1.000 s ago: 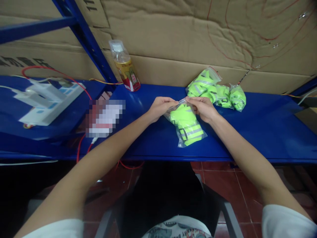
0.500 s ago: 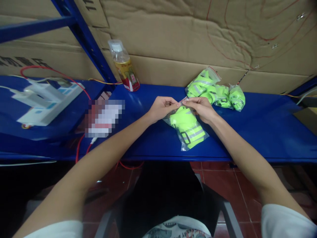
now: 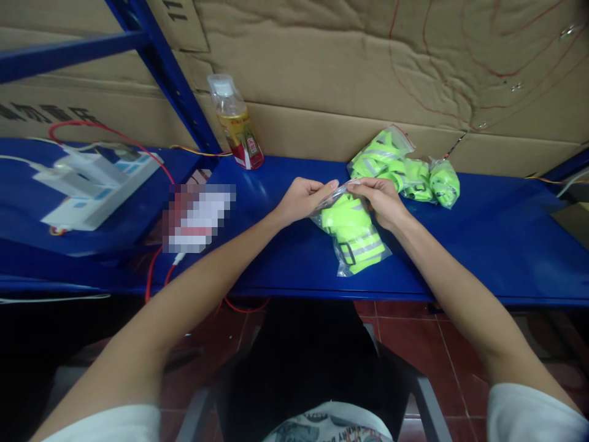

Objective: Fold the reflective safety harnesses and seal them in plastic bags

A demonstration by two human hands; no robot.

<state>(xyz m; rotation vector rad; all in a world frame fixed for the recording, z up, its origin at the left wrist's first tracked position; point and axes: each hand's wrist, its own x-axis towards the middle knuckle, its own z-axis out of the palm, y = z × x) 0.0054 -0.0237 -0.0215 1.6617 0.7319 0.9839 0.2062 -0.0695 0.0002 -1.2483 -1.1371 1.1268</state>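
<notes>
A clear zip bag [image 3: 343,270] lies on the blue shelf top in front of me. Inside it is a folded neon-yellow reflective strap [image 3: 352,230] with grey stripes and a black buckle. My left hand [image 3: 304,197] pinches the left end of the bag's top edge between thumb and fingers. My right hand [image 3: 380,197] pinches the same edge farther right. The edge is stretched between the two hands, its zip strip partly hidden by my fingers. Behind my right hand lie several more bagged neon straps [image 3: 380,153].
A drink bottle [image 3: 239,132] stands at the back against the cardboard [image 3: 304,80]. On the left are a white power strip [image 3: 101,187] with plugs, red cables and a blurred-out flat object [image 3: 200,218]. A blue metal post [image 3: 170,80] rises behind them.
My hands have moved slightly apart along the bag's top edge, showing more of it between them. The whole view has shifted a little; the bag stays in place.
</notes>
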